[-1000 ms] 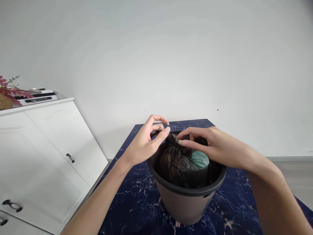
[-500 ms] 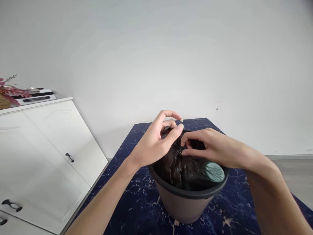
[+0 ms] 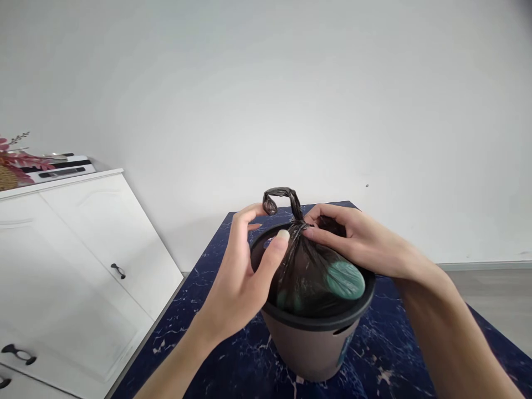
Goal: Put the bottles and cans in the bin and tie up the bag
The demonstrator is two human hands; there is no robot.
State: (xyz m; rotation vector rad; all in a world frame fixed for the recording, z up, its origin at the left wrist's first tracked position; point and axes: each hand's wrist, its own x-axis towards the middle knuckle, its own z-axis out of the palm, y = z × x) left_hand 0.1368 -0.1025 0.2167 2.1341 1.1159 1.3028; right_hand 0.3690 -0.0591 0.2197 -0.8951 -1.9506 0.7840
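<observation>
A black plastic bag (image 3: 305, 277), thin enough to show a green rounded object (image 3: 346, 280) inside, bulges from the mouth of a grey-brown trash can (image 3: 305, 343) with a dark rim. Its neck is gathered, and a twisted end curls upward above it. My right hand (image 3: 336, 230) pinches the bag at the gathered neck from the right. On the left side, my left hand (image 3: 249, 266) is spread with thumb and fingers apart, the thumb tip close against the bag below the neck. Part of the can's far rim is hidden by my hands and the bag.
The can stands on a dark blue marble-patterned table (image 3: 199, 327). To the left is a white cabinet (image 3: 83, 266) with black handles, carrying pink artificial flowers (image 3: 20, 160) and a white flat item (image 3: 62, 169). A pale wall (image 3: 266, 100) rises behind the table.
The bag's neck has risen above the can's rim, and its twisted end now stands up. My left hand has moved left and down, away from my right hand. The can has turned slightly.
</observation>
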